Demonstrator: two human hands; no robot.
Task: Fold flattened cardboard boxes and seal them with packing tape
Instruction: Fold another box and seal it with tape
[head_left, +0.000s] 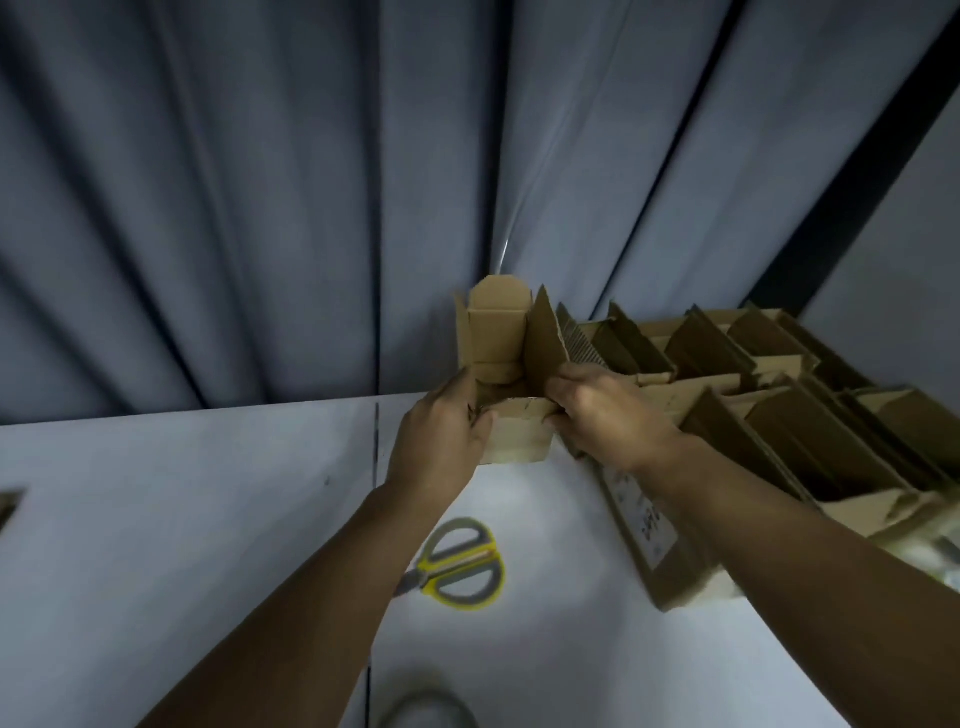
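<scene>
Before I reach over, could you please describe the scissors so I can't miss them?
On the pale grey table, look just this side of the small brown cardboard box. The scissors lie flat there, partly under the left forearm; only they have yellow-and-grey plastic loops.

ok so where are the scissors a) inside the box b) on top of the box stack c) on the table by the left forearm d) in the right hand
c: the scissors lie on the table, blades hidden behind the left forearm, while the left hand and right hand grip the box.
</scene>
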